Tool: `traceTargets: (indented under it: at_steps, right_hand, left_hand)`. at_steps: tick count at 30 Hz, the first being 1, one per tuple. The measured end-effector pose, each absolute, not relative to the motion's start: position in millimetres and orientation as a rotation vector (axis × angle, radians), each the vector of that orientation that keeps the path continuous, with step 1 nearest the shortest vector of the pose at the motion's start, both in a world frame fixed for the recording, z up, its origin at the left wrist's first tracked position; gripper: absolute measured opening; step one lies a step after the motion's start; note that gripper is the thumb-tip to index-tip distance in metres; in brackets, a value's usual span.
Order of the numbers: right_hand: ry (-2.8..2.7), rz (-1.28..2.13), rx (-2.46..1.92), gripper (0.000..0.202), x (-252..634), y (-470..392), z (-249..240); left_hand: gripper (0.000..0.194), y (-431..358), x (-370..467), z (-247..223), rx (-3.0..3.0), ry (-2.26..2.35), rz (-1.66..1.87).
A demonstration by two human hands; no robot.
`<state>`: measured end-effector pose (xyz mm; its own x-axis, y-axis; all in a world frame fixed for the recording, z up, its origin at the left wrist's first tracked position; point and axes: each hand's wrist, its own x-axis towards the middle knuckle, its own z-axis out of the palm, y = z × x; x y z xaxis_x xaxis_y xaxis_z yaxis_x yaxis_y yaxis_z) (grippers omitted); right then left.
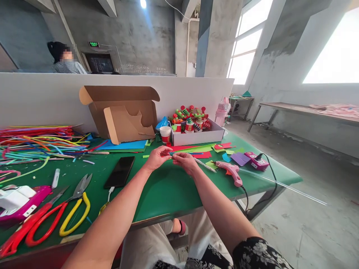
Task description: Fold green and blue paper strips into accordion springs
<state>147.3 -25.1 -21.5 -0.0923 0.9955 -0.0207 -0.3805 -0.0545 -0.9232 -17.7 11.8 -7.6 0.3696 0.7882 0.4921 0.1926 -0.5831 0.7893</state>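
With the two bare hands taken as the clock's center and the far side of the green table as twelve, a thin blue strand is held over the table at the center. Its near-left end is pinched by the fingertips of the left hand, which are closed together; the fingertips of the right hand are also drawn together on it, though its full length is partly hidden by the fingers. Colored paper strips, red and green, are spread at two o'clock. At one o'clock, small red and green figures are gathered in a white open box, and stacked paper cups are seen near twelve. An opened cardboard box is propped at eleven. A large bundle of fuzzy colored stems is laid out at nine. A black phone is placed between eight and nine, with red-handled scissors and a yellow-handled cutter farther off at eight. Near three, a white pen, a pink glue gun and a pink power strip are set out in turn. At ten, beyond a white partition, a person in a striped top is seen.
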Motion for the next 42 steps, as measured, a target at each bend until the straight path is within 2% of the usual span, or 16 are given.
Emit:
traceTargets:
  at_steps: [4,11,23,32,38,42]
  right_hand:
    - [-0.929,1.422,-0.915,0.032,148,-24,-22]
    - [-0.965,1.416,-0.958,0.033,147,-26,-18]
    - [-0.929,1.400,-0.938,0.031,149,-24,-20]
    - [-0.832,1.338,-0.979,0.027,150,-24,-16]
    - [-0.794,1.346,-1.027,0.025,148,-26,-12]
    - [-0.808,1.180,-1.095,0.030,142,-28,-14]
  left_hand:
    - [0.036,16,-22,-11,1.997,0.861,1.154]
    - [0.025,14,-21,-11,2.088,0.883,1.101]
    - [0.035,18,-22,-15,2.060,0.876,1.133]
    - [0.019,18,-24,-13,2.071,0.977,1.179]
    - [0.019,21,-26,-14,2.107,1.023,1.188]
    - [0.021,27,-33,-11,2.105,1.096,1.321]
